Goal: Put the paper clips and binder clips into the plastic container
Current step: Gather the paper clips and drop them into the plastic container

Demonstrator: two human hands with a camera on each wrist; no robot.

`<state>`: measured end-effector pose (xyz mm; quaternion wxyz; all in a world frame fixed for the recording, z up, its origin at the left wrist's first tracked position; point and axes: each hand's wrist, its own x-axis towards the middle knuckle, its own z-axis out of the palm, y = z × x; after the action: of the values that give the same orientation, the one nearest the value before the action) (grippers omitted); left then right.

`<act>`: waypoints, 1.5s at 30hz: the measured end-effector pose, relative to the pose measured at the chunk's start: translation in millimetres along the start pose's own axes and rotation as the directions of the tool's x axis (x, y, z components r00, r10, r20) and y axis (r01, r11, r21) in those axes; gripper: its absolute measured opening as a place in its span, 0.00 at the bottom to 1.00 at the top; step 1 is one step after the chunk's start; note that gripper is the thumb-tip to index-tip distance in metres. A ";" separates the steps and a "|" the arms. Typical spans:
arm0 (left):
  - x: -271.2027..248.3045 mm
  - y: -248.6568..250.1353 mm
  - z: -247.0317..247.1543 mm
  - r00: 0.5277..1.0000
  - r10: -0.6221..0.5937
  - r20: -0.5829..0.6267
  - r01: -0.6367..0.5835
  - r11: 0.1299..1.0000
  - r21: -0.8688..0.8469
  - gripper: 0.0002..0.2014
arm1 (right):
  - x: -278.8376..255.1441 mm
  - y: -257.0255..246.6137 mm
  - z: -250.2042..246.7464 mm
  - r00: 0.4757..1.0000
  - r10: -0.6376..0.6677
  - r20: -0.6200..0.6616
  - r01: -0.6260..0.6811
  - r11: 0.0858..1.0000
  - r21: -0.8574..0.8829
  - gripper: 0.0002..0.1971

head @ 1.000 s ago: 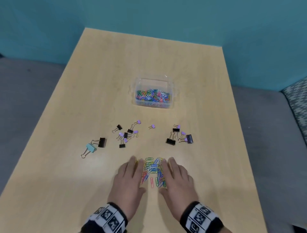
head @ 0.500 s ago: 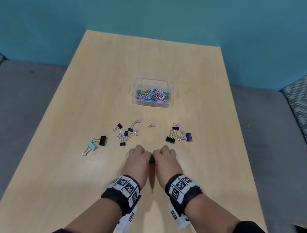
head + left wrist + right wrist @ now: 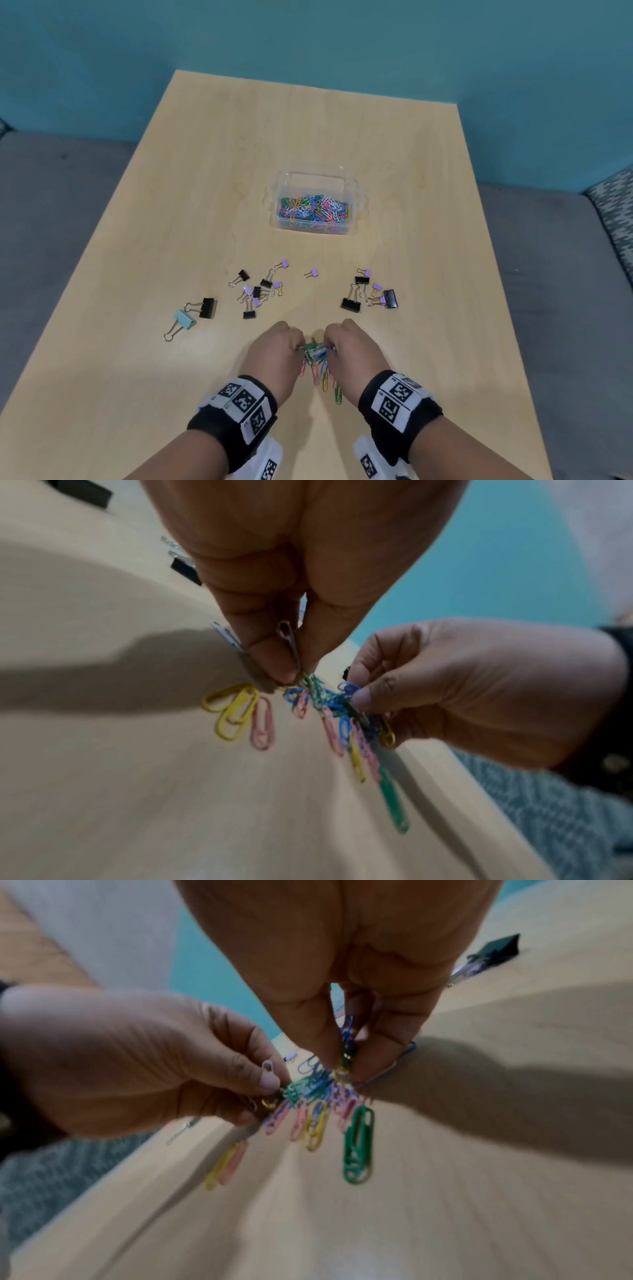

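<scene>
A tangled bunch of coloured paper clips [image 3: 318, 363] hangs between my two hands just above the near middle of the table. My left hand [image 3: 279, 353] pinches its left end and my right hand [image 3: 349, 349] pinches its right end. The left wrist view shows my left hand's fingertips [image 3: 270, 666] pinching clips, with yellow and pink paper clips [image 3: 240, 718] dangling. In the right wrist view a green paper clip [image 3: 358, 1144] hangs lowest. The clear plastic container [image 3: 317, 229] sits farther back, holding several paper clips. Binder clips [image 3: 260, 291] lie scattered between it and my hands.
More binder clips [image 3: 371, 293] lie right of centre, and a teal binder clip [image 3: 183, 322] with a black binder clip [image 3: 205, 306] lies to the left. The wooden table [image 3: 137, 377] ends at a teal wall; grey floor lies on both sides.
My hands went from lying flat around the clip pile to closing together on it. They have now lifted the bunch, so clips dangle between them.
</scene>
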<state>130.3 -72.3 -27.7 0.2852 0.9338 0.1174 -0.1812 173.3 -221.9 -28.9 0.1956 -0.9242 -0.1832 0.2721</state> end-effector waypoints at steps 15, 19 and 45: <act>101.9 35.2 -132.6 0.978 -0.158 -0.137 0.003 0.663 -0.748 0.09 | 92.7 -28.8 -145.5 0.981 0.091 -0.172 0.069 0.662 0.746 0.13; 154.9 48.4 -150.7 0.955 -0.170 -0.245 -0.046 0.728 -0.684 0.06 | 153.4 -35.4 -169.0 0.961 0.149 -0.233 0.041 0.757 0.652 0.12; -44.4 -32.3 2.2 0.983 -0.002 -0.184 -0.050 0.959 -0.279 0.10 | -47.1 3.3 9.5 0.996 0.028 -0.080 -0.006 0.964 0.266 0.08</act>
<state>79.0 -52.6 -27.2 0.4058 0.8975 0.1564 -0.0729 131.7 -243.2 -17.5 0.3231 -0.9017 -0.1287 0.2570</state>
